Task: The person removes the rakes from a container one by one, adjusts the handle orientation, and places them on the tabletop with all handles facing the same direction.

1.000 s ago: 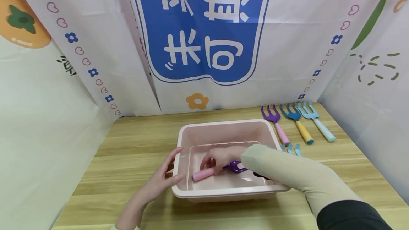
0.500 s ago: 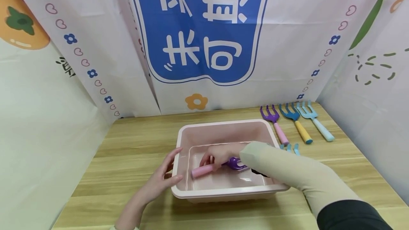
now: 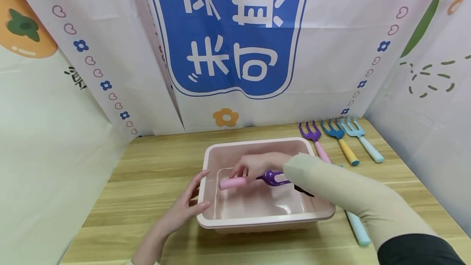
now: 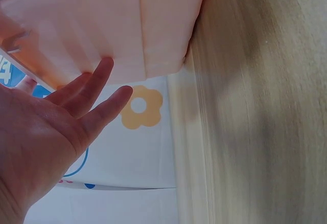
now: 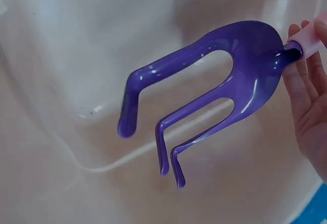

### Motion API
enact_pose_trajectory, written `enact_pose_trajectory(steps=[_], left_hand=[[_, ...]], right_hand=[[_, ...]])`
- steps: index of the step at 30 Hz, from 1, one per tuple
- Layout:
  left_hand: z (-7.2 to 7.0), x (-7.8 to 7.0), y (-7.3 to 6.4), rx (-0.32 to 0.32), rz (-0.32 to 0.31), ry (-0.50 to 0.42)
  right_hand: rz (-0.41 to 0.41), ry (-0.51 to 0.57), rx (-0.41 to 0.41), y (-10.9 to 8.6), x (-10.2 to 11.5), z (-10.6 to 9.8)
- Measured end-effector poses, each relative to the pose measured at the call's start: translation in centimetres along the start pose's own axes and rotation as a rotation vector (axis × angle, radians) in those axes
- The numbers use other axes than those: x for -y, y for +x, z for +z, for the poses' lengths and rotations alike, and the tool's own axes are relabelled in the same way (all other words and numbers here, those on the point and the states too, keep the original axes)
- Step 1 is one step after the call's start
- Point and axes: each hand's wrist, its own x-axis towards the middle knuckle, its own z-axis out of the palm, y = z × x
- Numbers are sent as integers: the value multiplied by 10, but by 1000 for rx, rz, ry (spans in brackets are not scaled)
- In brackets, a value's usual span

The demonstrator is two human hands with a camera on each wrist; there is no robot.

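My right hand holds a small garden hand rake by its pink handle, inside the pale pink basin. The rake's purple head, with three bent tines, hangs over the basin floor in the right wrist view. My left hand rests at the basin's left side, thumb and a fingertip at the rim. In the left wrist view its fingers are spread and fairly straight against the outer wall.
To the right lie a purple rake with a pink handle, a blue rake with a yellow handle and a light blue rake. Another light blue handle shows from under my right sleeve. Printed sheets enclose the wooden table.
My right hand has lifted the purple rake from near the basin floor, away from the near rim. More of the light blue handle under the sleeve shows. The left hand stays at the rim.
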Motion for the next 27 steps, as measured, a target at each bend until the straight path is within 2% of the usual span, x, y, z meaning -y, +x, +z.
enact_pose_trajectory(steps=[15, 21, 27], left_hand=[[0, 1, 0, 5, 13, -13], [0, 2, 0, 7, 17, -24], [0, 2, 0, 12, 23, -32]], right_hand=[[-54, 7, -60, -28, 36, -39], [-49, -28, -105, -51, 43, -60], [-28, -38, -157, -81, 41, -76]])
